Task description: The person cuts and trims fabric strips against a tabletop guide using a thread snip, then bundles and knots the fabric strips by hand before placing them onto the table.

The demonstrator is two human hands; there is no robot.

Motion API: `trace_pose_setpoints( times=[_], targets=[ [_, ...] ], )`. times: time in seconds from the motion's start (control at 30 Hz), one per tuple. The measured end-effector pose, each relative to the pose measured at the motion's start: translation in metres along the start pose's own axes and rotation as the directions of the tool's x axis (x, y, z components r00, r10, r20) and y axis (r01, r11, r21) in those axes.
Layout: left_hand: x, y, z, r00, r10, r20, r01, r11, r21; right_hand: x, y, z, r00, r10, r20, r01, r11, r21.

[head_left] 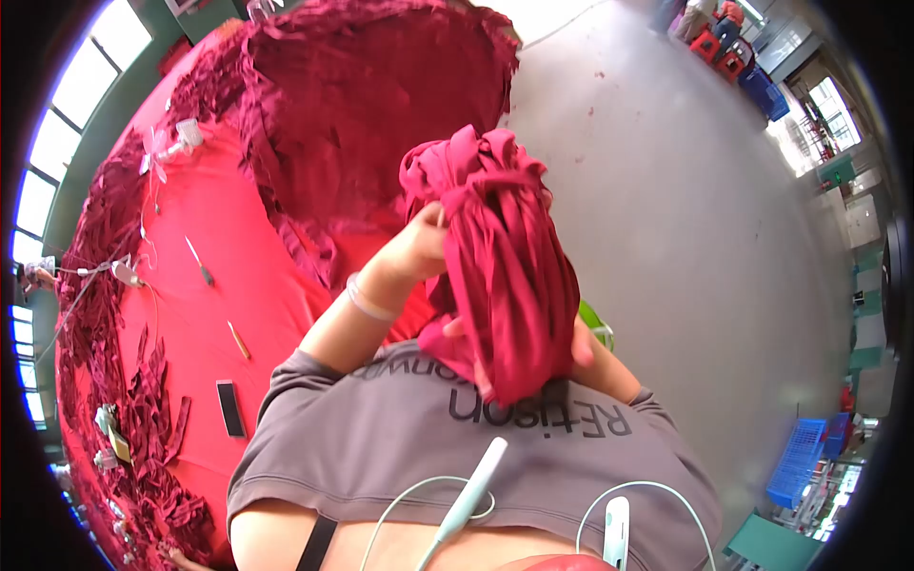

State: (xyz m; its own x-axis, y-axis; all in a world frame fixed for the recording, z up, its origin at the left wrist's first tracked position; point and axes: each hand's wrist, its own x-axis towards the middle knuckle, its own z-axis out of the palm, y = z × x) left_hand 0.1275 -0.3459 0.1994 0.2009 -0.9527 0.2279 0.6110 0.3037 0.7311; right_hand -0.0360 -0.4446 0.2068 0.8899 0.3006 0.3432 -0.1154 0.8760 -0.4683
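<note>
A thick bundle of dark red fabric strips (509,276) is held up in front of my chest, with a strip wrapped around its upper part. My left hand (427,240) is closed on its upper left side, the fingers partly covered by the cloth. At the lower right, my right hand (581,344) grips the bundle from the side and beneath; most of its fingers are hidden behind the fabric. A large heap of the same dark red cloth (371,114) lies beyond the bundle, on a table covered in bright red cloth (257,314).
On the red cover lie a thin pointed tool (198,259), an orange-handled tool (239,341) and a black flat phone-like object (230,409). Loose strips (152,419) line the left side, near white cabled devices (124,272). Grey floor (685,247) stretches right, towards blue crates (798,462).
</note>
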Motion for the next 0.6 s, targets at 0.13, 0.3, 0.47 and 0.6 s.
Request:
trace_pose_setpoints(
  times=[0.13,0.3,0.47,0.6],
  targets=[
    [-0.018,-0.019,-0.014,0.961,-0.244,-0.127,0.229,0.966,-0.122,-0.012,0.003,-0.005,0.991,0.091,-0.101,-0.084,0.994,0.064],
    [-0.045,0.017,-0.016,0.824,-0.527,-0.208,0.524,0.568,0.635,-0.023,-0.002,0.001,0.911,0.139,-0.389,-0.113,0.99,0.087],
    [-0.032,0.037,0.034,0.955,0.232,0.185,-0.225,0.158,0.961,-0.025,0.001,0.005,0.844,0.159,-0.512,-0.127,0.987,0.097],
    [-0.021,0.018,0.032,0.917,0.123,0.38,-0.382,0.55,0.743,-0.023,-0.001,0.006,0.831,0.176,-0.528,-0.196,0.981,0.019]
  ],
)
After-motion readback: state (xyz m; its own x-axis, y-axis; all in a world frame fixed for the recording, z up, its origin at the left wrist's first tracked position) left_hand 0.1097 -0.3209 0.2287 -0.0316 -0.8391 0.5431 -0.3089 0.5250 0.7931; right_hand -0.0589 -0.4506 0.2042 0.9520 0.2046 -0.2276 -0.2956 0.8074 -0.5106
